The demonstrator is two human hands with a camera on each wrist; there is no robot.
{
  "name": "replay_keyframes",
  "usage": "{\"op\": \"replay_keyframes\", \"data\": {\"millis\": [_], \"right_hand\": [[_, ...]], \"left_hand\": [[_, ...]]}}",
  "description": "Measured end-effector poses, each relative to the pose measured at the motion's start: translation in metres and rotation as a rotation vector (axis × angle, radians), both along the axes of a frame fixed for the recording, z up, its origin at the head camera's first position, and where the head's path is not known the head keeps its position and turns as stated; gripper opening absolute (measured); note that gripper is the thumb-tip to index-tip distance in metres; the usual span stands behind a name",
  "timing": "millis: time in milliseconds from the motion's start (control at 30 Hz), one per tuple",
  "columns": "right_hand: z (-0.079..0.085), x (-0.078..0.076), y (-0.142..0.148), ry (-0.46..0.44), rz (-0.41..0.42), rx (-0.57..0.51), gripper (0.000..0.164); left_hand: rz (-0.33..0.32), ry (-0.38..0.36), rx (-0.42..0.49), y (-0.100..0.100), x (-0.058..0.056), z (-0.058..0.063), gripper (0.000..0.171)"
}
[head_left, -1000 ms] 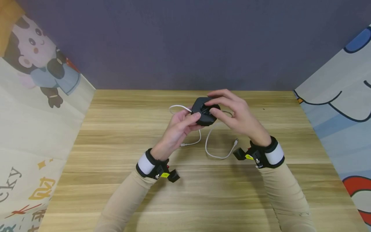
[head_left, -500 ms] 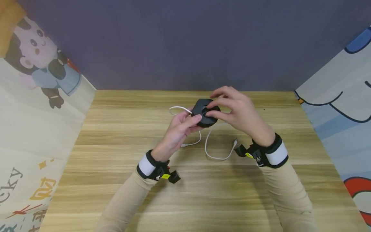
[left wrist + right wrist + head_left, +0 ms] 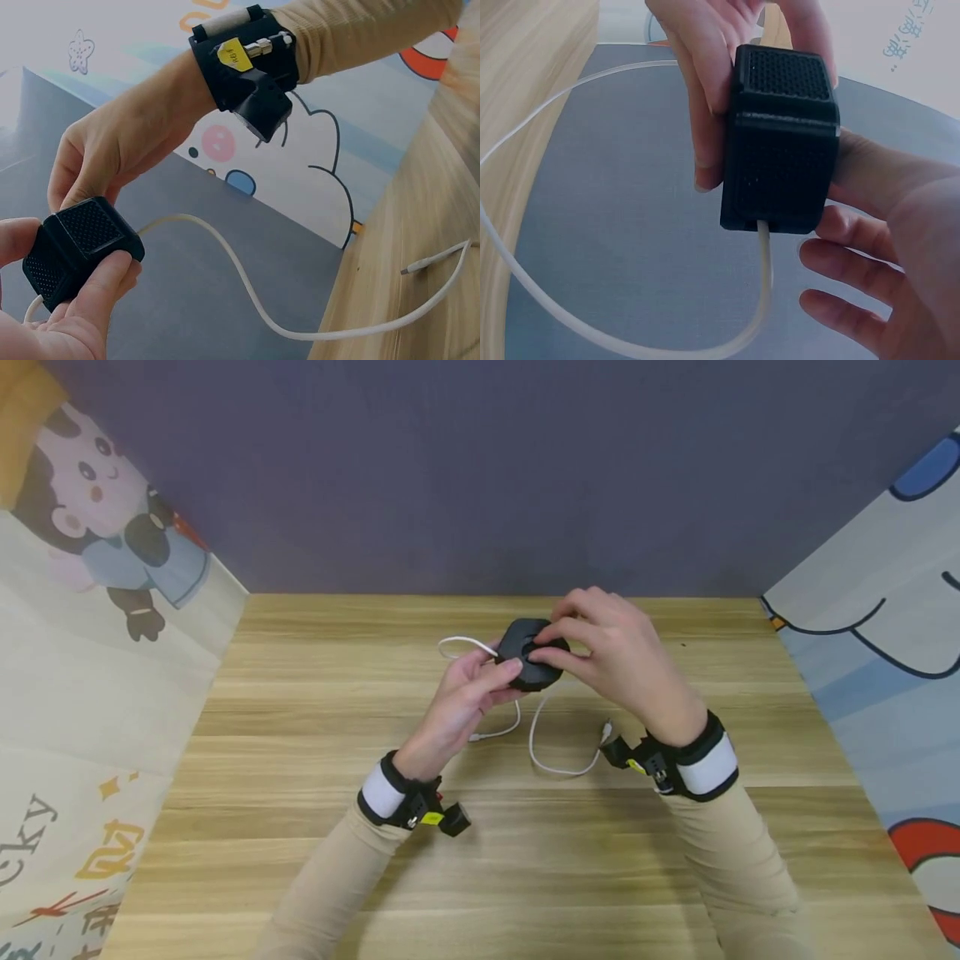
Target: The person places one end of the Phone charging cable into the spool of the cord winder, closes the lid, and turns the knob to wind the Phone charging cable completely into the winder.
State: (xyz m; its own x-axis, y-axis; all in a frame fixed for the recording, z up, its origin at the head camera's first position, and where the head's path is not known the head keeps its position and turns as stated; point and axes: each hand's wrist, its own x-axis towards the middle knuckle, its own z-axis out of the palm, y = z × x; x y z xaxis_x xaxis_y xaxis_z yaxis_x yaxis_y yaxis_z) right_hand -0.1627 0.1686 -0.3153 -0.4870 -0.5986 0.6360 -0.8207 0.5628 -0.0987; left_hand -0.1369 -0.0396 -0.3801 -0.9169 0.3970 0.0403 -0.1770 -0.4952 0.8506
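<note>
A black cable winder [image 3: 513,639] with rounded corners is held above the table, and textured panels show on its sides in both wrist views. My left hand [image 3: 468,689] grips it from the left, thumb on top and fingers beneath. Over its middle, my right hand [image 3: 615,647] pinches at the central recess with thumb and fingertips; the exact part pinched is covered. White cable [image 3: 763,270] comes out of the winder's sides. One white plug [image 3: 607,728] lies to the right, and another cable end [image 3: 476,737] lies to the left below the winder.
Beneath is a wood-grain table [image 3: 480,868]. A plain dark wall [image 3: 480,477] rises behind it, with cartoon-printed panels [image 3: 892,635] on both sides. Each wrist carries a strapped camera [image 3: 454,819].
My right thumb and fingertips have shifted around the winder's middle and drawn closer together. The right-hand cable end has crept slightly left. My left hand stays nearly still.
</note>
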Motion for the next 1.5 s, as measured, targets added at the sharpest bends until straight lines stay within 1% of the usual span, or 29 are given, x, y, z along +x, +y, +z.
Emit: {"op": "replay_keyframes", "data": {"millis": [167, 333, 633, 867, 1067, 1200, 1500], "right_hand": [[-0.005, 0.002, -0.001, 0.023, -0.013, -0.027, 0.023], [-0.010, 0.004, -0.003, 0.018, -0.021, -0.063, 0.022], [-0.016, 0.009, -0.004, 0.046, -0.091, -0.074, 0.021], [-0.020, 0.012, -0.008, 0.049, -0.129, -0.093, 0.022], [-0.024, 0.015, -0.012, 0.046, -0.186, -0.115, 0.025], [-0.027, 0.018, -0.015, 0.040, -0.232, -0.131, 0.026], [-0.036, 0.028, -0.022, 0.015, -0.325, -0.185, 0.028]], "left_hand": [[0.003, 0.008, -0.007, -0.001, 0.002, -0.001, 0.051], [0.018, 0.032, -0.022, -0.001, 0.003, -0.004, 0.051], [0.031, 0.047, -0.005, 0.002, 0.002, -0.012, 0.052], [0.038, 0.054, -0.008, 0.000, 0.002, -0.012, 0.052], [0.037, 0.068, -0.002, -0.001, 0.001, -0.014, 0.054], [0.039, 0.074, -0.015, -0.001, 0.001, -0.014, 0.054], [0.068, 0.066, -0.050, 0.001, 0.004, -0.014, 0.049]]}}
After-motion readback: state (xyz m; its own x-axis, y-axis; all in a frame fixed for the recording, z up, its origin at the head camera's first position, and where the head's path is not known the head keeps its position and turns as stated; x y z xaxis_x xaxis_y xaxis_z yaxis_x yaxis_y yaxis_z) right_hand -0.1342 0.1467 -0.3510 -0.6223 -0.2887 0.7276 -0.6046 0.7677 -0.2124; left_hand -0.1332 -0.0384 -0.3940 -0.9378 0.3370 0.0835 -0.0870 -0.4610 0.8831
